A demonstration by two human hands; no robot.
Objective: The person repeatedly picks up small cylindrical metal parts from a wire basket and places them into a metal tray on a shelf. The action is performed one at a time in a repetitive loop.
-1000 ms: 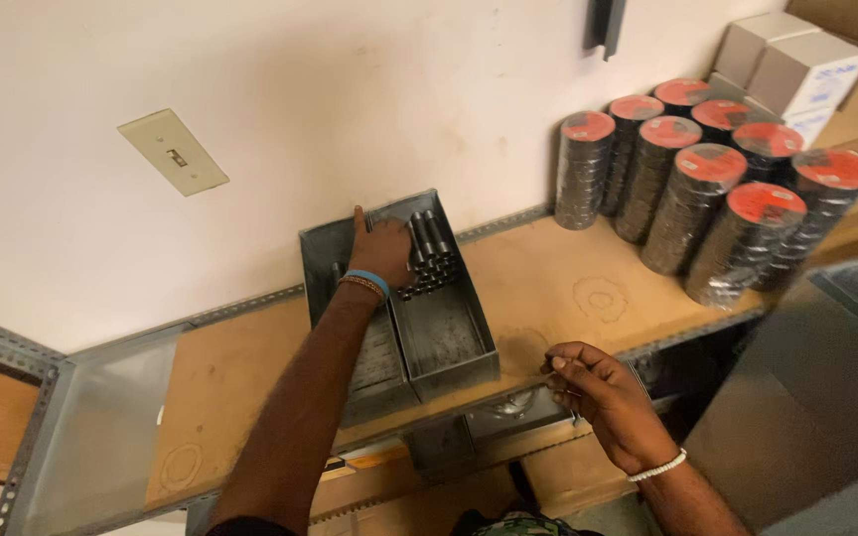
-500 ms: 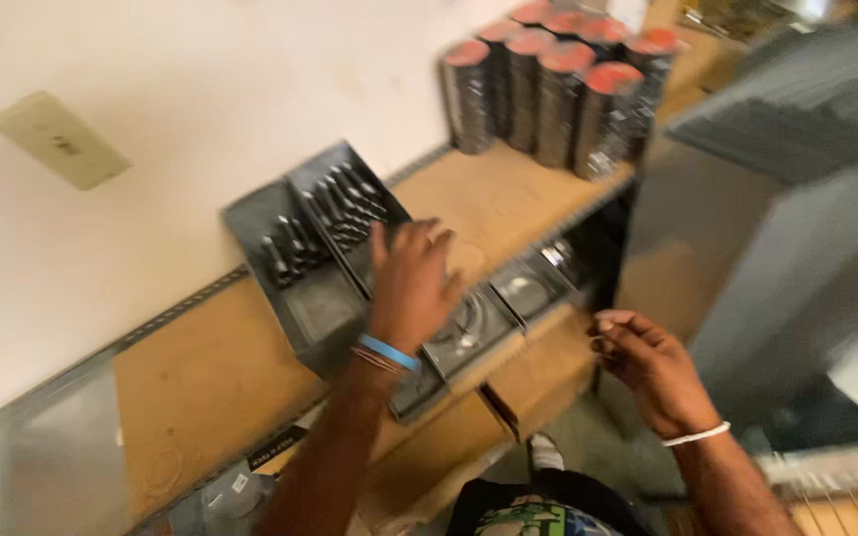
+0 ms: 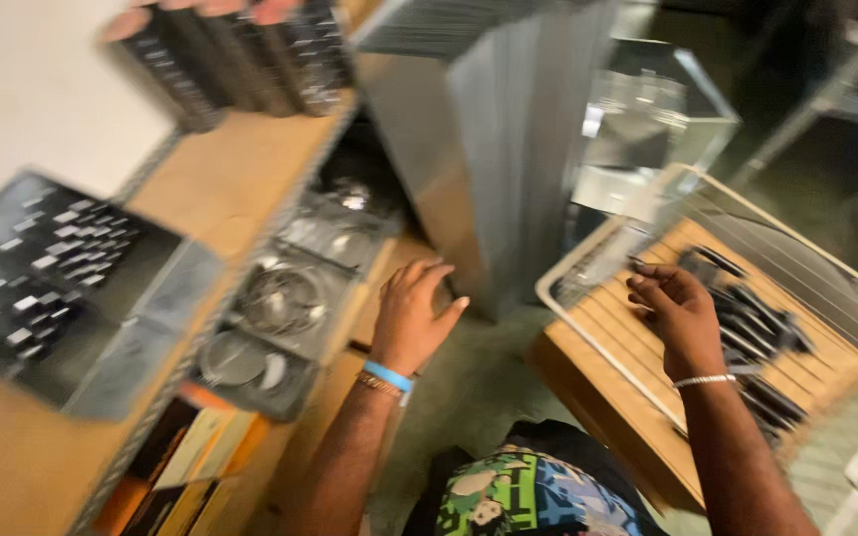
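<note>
The picture is blurry, so some things are hard to make out. The left hand point(image 3: 411, 316) is held out flat with the fingers spread and holds nothing. It hangs just past the front edge of the wooden shelf point(image 3: 240, 184), near a grey tray of round metal discs point(image 3: 275, 323) on the shelf below. I can count about three discs there, but the blur makes this unsure. The wrist has a blue band point(image 3: 388, 376) on it.

The right hand point(image 3: 675, 310) is over a wooden slatted tray point(image 3: 638, 372) with a white wire rim. The fingers are curled in and the tips pinch together. It may be holding something small and thin, but I cannot tell for sure. A thin bracelet point(image 3: 704, 380) goes around this wrist. Just to the right of the hand, many dark, thin drill bits point(image 3: 757, 333) lie in the tray, too many and too blurry to count.

A tall grey metal panel point(image 3: 508, 149) stands between the two hands. A clear plastic box point(image 3: 647, 124) sits behind the tray.

On the shelf top, near its left edge, is one open grey metal case point(image 3: 47, 288) with small dark bits in rows. At the back edge stand about four dark rolls with reddish tops point(image 3: 235, 55). Flat boxes, orange and tan, point(image 3: 186, 462) lie under the shelf.
</note>
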